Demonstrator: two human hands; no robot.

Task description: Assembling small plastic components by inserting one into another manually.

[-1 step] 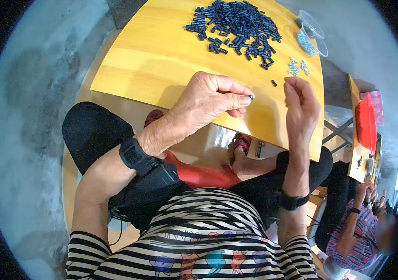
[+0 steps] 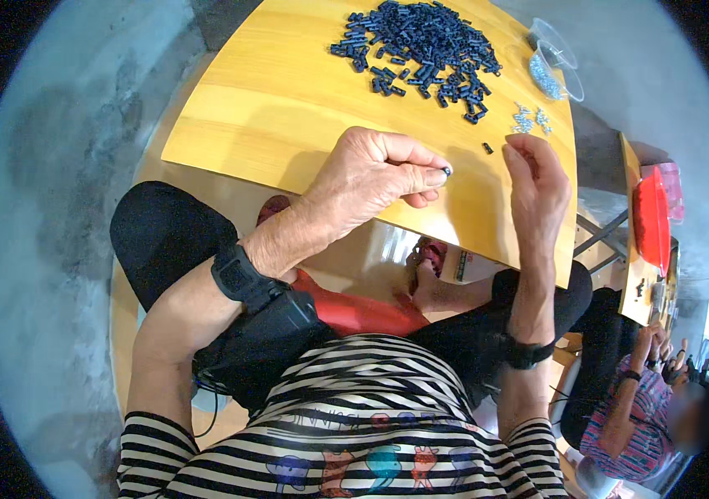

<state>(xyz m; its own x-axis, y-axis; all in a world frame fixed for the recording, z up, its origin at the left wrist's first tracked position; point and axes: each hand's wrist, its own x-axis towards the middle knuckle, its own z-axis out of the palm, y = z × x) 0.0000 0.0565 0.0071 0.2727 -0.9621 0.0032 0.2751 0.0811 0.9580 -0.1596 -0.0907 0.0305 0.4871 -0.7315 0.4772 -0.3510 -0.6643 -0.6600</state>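
My left hand [image 2: 379, 170] is closed above the front part of the yellow table [image 2: 238, 125]. Between its thumb and forefinger it pinches a small black plastic piece [image 2: 447, 171], of which only the end shows. To the right, my right hand [image 2: 539, 179] is raised over the table with its fingers curled together. Anything at those fingertips is hidden or too small to make out. One loose black piece [image 2: 488, 148] lies just left of the right fingertips. Beyond them are small silvery screw-like parts [image 2: 523, 118] in two little clusters.
A large heap of black plastic pieces [image 2: 425, 46] covers the table's far middle. Clear plastic tubs [image 2: 547, 79], one with silvery parts, stand at the far right edge. A red basin [image 2: 652, 220] rests on another table, where another person [image 2: 633, 416] sits.
My right hand has shifted very slightly away from me. The left hand keeps its pinch on the black piece.
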